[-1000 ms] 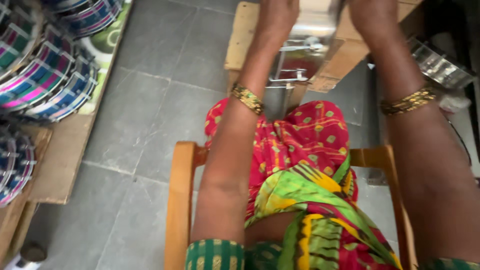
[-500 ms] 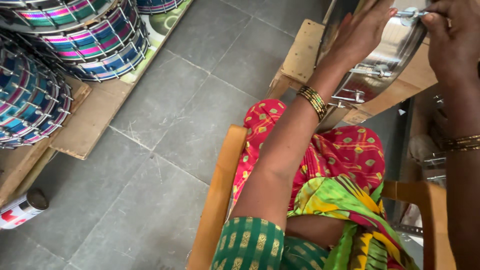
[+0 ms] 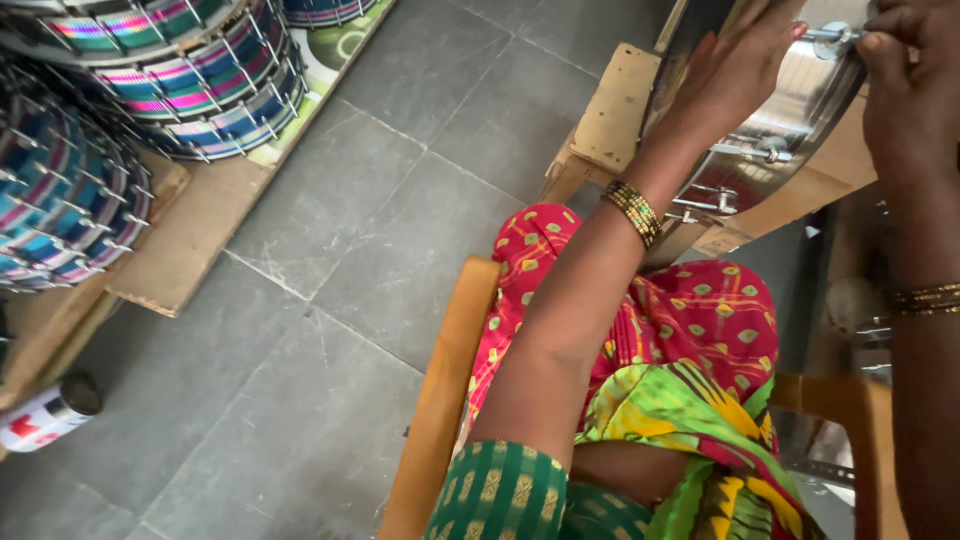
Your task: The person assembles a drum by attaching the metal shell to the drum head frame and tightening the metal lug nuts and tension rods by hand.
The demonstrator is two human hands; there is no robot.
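Right hand point(image 3: 905, 95) pinched shut on a tuning bolt point(image 3: 835, 38) atop the tilted steel drum shell point(image 3: 790, 120), left hand point(image 3: 740, 60) flat, open, steadying alongside.

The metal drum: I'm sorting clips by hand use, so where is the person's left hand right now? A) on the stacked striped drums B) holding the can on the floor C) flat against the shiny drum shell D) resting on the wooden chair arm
C: the left hand lies spread against the metal drum, while the right hand pinches a bolt at its rim; the can and the striped drums lie apart, untouched.
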